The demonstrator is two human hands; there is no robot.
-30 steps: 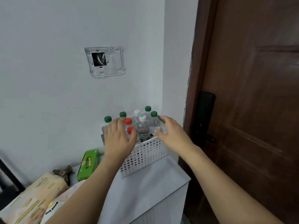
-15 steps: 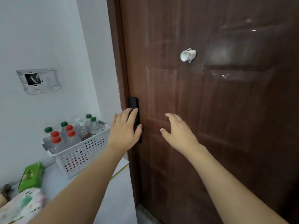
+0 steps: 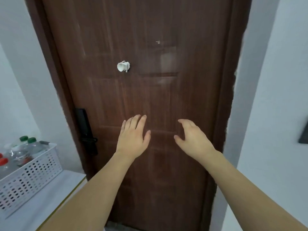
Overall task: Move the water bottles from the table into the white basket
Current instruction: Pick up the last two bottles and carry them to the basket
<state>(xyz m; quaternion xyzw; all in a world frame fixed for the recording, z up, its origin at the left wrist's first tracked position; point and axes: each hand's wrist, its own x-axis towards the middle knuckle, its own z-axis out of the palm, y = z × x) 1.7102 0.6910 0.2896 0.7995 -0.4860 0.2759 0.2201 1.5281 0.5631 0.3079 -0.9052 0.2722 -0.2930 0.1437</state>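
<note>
At the far left edge of my view, the white basket (image 3: 31, 174) sits on the white table (image 3: 55, 194), its perforated wall facing me and part of it cut off by the frame. Water bottles (image 3: 21, 152) stand upright inside it, packed close: two with green caps (image 3: 27, 139) at the back near the wall, at least one with a white cap beside them, and red caps (image 3: 3, 160) nearer the frame's edge. How many bottles there are in all I cannot tell, since the basket runs out of sight. I see no bottle on the bare part of the table that shows.

Both my arms reach forward in front of the brown door (image 3: 150, 97), well apart from the basket. My left hand (image 3: 133, 137) is spread flat, fingers together and extended, holding nothing. My right hand (image 3: 191, 139) is loosely cupped, fingers slightly curled, thumb apart, also empty. Whether either hand touches the door I cannot tell.

A black lock handle (image 3: 86, 132) sits on the door's left side, and a small white hook-like fitting (image 3: 123, 66) is fixed higher up.
</note>
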